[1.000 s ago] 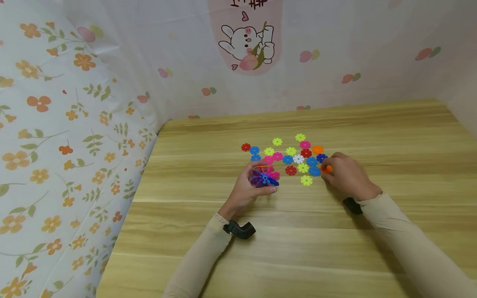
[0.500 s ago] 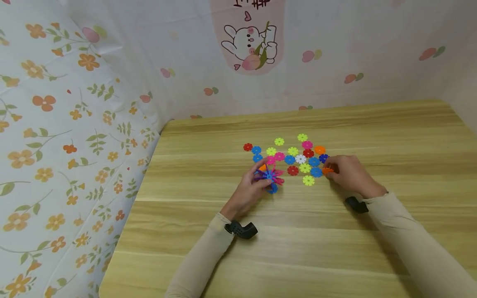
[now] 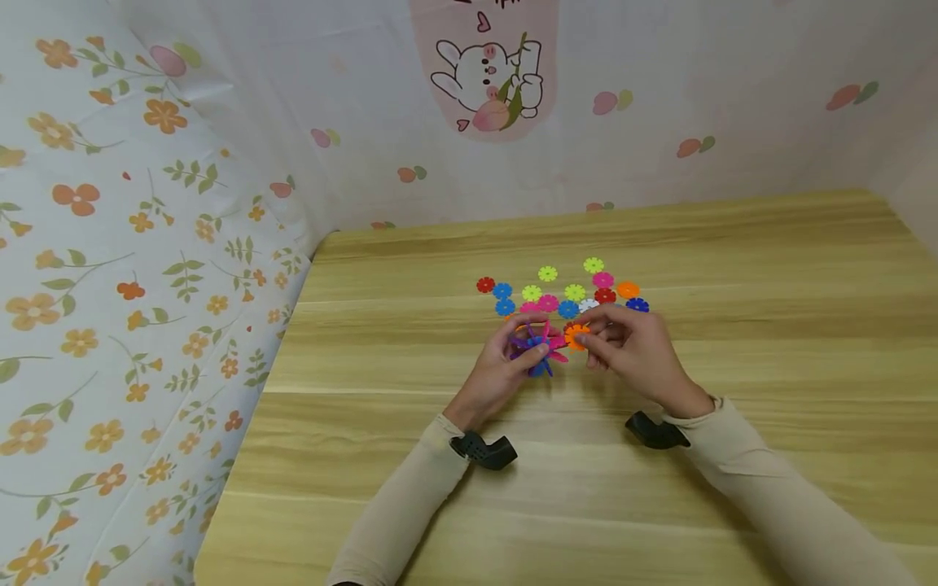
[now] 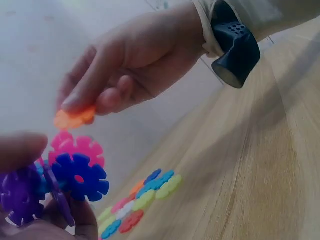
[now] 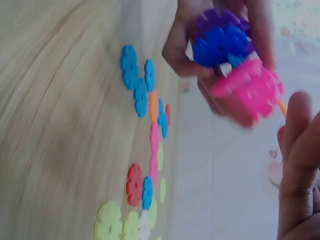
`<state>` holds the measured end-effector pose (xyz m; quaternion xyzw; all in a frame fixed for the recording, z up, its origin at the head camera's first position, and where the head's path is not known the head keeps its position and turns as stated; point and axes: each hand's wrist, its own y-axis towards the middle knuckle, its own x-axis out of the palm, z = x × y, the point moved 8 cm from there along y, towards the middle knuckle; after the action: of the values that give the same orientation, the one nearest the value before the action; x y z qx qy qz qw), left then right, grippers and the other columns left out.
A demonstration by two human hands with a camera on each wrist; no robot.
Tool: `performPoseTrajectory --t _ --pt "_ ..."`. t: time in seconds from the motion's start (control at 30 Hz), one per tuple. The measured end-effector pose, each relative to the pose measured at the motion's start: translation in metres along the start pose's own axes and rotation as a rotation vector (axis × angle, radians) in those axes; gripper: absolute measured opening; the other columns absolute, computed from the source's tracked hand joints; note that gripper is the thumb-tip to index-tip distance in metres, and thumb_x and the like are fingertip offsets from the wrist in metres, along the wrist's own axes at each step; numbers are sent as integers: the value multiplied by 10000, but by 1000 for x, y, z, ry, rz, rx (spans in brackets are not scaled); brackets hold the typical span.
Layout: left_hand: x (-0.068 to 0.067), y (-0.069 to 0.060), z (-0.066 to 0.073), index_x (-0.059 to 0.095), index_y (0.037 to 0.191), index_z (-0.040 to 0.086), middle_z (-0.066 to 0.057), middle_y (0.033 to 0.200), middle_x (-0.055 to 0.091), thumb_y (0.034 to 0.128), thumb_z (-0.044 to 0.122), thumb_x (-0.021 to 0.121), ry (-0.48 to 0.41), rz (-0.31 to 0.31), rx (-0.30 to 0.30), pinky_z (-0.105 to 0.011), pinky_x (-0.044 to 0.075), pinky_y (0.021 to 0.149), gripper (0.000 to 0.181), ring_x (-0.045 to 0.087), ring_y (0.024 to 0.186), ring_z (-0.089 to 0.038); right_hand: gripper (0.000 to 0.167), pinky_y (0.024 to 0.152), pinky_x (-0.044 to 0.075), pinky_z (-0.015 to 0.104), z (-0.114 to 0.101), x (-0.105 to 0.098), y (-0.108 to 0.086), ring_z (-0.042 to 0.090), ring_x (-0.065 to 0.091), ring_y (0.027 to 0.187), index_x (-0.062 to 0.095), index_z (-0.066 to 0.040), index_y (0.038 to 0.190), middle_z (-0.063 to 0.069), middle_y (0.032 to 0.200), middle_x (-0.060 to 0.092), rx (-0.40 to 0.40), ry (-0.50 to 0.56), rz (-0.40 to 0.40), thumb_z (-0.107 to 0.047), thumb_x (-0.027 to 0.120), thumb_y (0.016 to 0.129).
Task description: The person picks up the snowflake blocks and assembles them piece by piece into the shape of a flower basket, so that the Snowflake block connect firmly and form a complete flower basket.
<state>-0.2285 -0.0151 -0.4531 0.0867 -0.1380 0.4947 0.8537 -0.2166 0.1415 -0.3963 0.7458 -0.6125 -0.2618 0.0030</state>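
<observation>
My left hand (image 3: 489, 381) holds a cluster of interlocked snowflake discs (image 3: 541, 345), purple, blue and pink. In the left wrist view a dark blue disc (image 4: 92, 172) and pink ones face the right hand, with purple discs (image 4: 20, 192) by the thumb. Between thumb and fingers, my right hand (image 3: 645, 354) pinches an orange snowflake disc (image 3: 577, 337). That disc is close beside the pink side of the cluster; the left wrist view shows it just above the pink discs. Whether they touch I cannot tell. In the right wrist view a pink disc (image 5: 262, 92) is blurred.
Loose snowflake discs lie flat on the wooden table (image 3: 410, 325) beyond the hands, among them a red one (image 3: 485, 285), an orange one (image 3: 628, 290) and a dark blue one (image 3: 637, 305). A printed cloth (image 3: 352, 106) hangs behind the table.
My right hand has picked the orange disc up from the right of the pile and carried it left to the cluster. The left hand has turned the cluster, bringing its pink discs toward the right.
</observation>
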Motion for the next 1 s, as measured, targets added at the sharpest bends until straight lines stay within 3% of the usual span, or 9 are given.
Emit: performPoseTrajectory --t 0.1,0.23,0.37,0.47,0.63,0.73,0.8,0.9,1.0 --pt "3 -1 1 417 1432 11 -316 1399 446 995 -30 518 -9 -1 5 -251 449 832 451 559 1080 -135 149 500 552 242 -5 3 0 133 647 525 690 12 1021 86 733 668 -42 -8 32 56 695 879" --pt "4 -1 0 392 1434 -34 -239 1354 509 985 -40 534 25 14 -9 -241 482 836 471 578 1069 -131 187 512 547 207 -10 6 -3 87 641 531 697 14 1026 58 721 672 -111 -43 68 86 709 853" --pt "3 -1 2 454 1396 3 -189 1315 575 977 17 589 168 50 -14 -235 487 812 441 584 1058 -130 218 526 530 154 -21 10 -7 88 636 526 690 55 996 86 758 707 -242 -129 131 147 725 802" --pt "3 -1 3 475 1376 11 -179 1257 593 970 41 613 260 71 -7 -236 483 790 430 574 1005 -134 207 519 520 137 -24 13 -9 84 628 511 667 70 926 133 797 725 -271 -135 166 202 713 774" --pt "4 -1 7 469 1376 -3 -157 1187 595 958 31 628 309 73 8 -231 481 754 449 557 939 -143 172 480 521 171 -20 17 -8 124 622 476 622 45 834 151 723 707 -204 -35 161 197 694 797" --pt "2 0 4 443 1405 10 -161 1209 605 968 41 617 278 63 -20 -248 483 730 472 621 941 -164 88 470 532 223 -12 17 -3 182 632 490 637 31 910 147 723 694 -115 2 59 103 674 875" --pt "-2 0 0 420 1418 17 -151 1227 608 974 42 609 206 70 -62 -279 539 765 483 681 946 -205 43 455 518 246 -1 13 3 231 639 510 662 7 978 151 747 694 -18 -10 -36 2 637 944" --pt "-13 -1 -7 462 1317 14 -117 1156 635 963 42 628 112 135 -140 -309 581 806 392 726 900 -234 116 468 490 264 21 -1 11 262 639 544 685 -9 1030 161 818 702 120 -146 -145 -80 604 987" --pt "-26 -3 -13 518 1163 5 -93 1101 648 939 -10 637 3 213 -205 -288 580 823 255 703 920 -178 132 547 488 295 39 -16 18 244 620 624 698 22 1017 160 894 703 168 -405 -227 -80 670 938"
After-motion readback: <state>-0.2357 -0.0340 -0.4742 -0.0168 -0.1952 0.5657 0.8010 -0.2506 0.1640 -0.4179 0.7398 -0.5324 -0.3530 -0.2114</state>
